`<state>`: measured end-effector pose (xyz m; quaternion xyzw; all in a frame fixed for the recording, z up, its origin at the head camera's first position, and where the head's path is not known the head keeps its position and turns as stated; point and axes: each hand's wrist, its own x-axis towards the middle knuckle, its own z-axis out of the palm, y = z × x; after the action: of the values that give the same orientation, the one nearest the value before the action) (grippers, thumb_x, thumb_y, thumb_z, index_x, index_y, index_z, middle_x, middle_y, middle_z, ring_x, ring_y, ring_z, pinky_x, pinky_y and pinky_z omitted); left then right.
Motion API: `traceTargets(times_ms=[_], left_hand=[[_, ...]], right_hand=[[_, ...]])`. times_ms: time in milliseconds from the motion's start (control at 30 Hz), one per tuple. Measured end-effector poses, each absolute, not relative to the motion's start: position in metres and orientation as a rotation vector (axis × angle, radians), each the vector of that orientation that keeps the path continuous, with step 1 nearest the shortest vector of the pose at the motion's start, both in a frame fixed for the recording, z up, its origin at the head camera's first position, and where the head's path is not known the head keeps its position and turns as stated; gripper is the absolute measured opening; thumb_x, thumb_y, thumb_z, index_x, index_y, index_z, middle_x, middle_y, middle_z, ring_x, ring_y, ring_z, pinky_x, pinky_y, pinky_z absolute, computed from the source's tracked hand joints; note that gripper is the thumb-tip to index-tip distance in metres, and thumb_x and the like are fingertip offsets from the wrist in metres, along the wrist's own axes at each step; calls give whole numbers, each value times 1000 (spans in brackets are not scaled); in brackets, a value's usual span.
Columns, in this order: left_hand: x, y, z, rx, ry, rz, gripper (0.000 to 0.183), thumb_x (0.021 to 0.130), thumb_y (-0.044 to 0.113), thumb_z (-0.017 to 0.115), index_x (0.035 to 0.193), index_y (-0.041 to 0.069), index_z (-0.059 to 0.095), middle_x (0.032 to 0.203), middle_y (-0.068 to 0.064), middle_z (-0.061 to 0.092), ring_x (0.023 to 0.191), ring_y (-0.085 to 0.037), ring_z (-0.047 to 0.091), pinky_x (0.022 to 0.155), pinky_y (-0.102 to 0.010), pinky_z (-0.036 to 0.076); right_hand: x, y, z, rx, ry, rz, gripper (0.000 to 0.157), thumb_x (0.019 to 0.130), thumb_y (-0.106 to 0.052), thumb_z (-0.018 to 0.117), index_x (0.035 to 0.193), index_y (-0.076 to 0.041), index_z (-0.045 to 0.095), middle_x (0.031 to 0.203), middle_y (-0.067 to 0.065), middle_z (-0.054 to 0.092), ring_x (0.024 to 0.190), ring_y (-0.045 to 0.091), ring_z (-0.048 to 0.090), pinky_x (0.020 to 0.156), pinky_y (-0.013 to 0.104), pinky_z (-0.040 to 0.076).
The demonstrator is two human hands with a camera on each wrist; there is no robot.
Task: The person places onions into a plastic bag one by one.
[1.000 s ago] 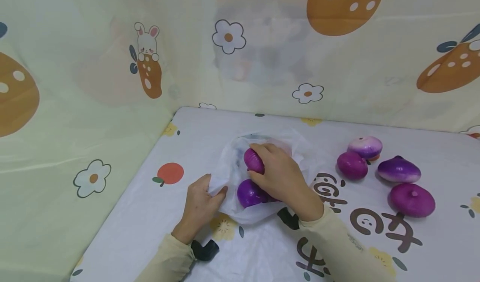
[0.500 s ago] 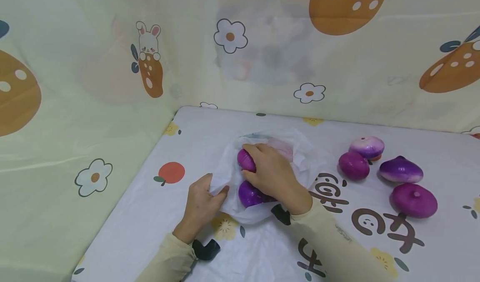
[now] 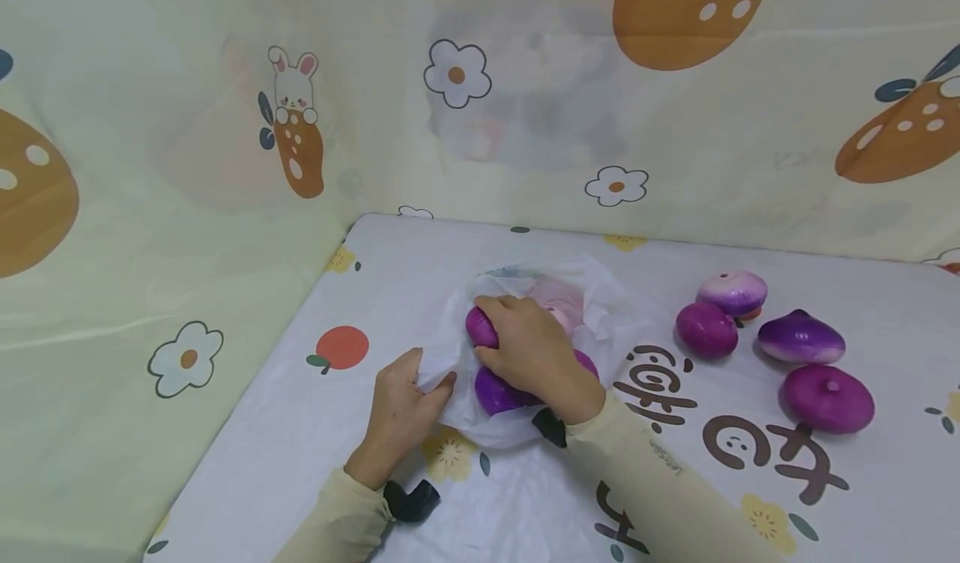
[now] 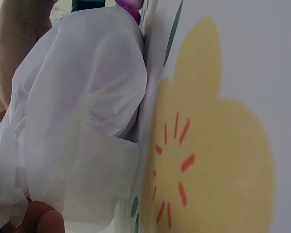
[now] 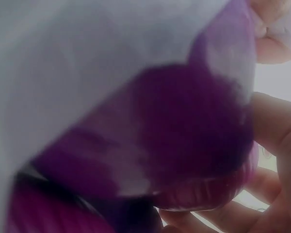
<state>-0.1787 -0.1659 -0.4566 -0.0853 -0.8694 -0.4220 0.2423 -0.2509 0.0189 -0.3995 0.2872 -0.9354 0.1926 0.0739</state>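
In the head view a white plastic bag [image 3: 517, 436] lies with its mouth open in the middle of the table. My left hand [image 3: 405, 405] pinches its left edge; the left wrist view shows those fingertips [image 4: 47, 223] against the crumpled bag. My right hand [image 3: 531, 351] reaches inside the mouth and grips a magenta toy onion [image 3: 480, 328]. Beneath that hand lies a darker purple onion [image 3: 495, 392], partly covered. Up close in the right wrist view, a purple-and-white onion [image 5: 194, 126] and the right fingers [image 5: 276, 121] show, the bag covering part of the scene.
Several toy onions sit to the right on the patterned tablecloth: a pale purple one [image 3: 733, 292], a round magenta one [image 3: 707, 331], a dark pointed one [image 3: 801, 338] and a flat magenta one [image 3: 827, 399]. Printed curtains [image 3: 525, 155] stand behind and at the left.
My right hand has moved left and slightly down inside the bag mouth, still gripping the magenta onion. More of the bag's contents show right of it. The left hand has stayed in place.
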Motion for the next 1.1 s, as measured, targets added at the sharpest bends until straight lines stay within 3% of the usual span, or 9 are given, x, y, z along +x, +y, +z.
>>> traceTargets(times_ms=[467, 833, 1100], left_hand=[[-179, -167, -456, -248, -2354, -1151, 20, 76, -2, 84, 88, 2, 69, 82, -6, 72, 71, -15, 61, 64, -32, 53], [-179, -166, -456, -244, -2355, -1154, 19, 76, -2, 84, 87, 3, 69, 81, -5, 71, 69, -14, 60, 63, -31, 52], [-180, -167, -458, -267, -2336, -1150, 19, 75, -3, 83, 86, 3, 69, 79, -5, 70, 68, -13, 58, 62, -30, 52]], right_hand=[[-254, 15, -410, 874, -2770, 506, 49, 82, -26, 84, 125, -10, 66, 110, 11, 75, 94, 37, 68, 80, 51, 54], [-253, 14, -413, 861, -2798, 397, 53, 85, -27, 81, 133, -10, 67, 118, 10, 75, 98, 38, 68, 82, 53, 54], [-251, 17, -409, 886, -2780, 481, 56, 87, -29, 80, 137, -7, 65, 126, 15, 71, 107, 39, 67, 91, 53, 54]])
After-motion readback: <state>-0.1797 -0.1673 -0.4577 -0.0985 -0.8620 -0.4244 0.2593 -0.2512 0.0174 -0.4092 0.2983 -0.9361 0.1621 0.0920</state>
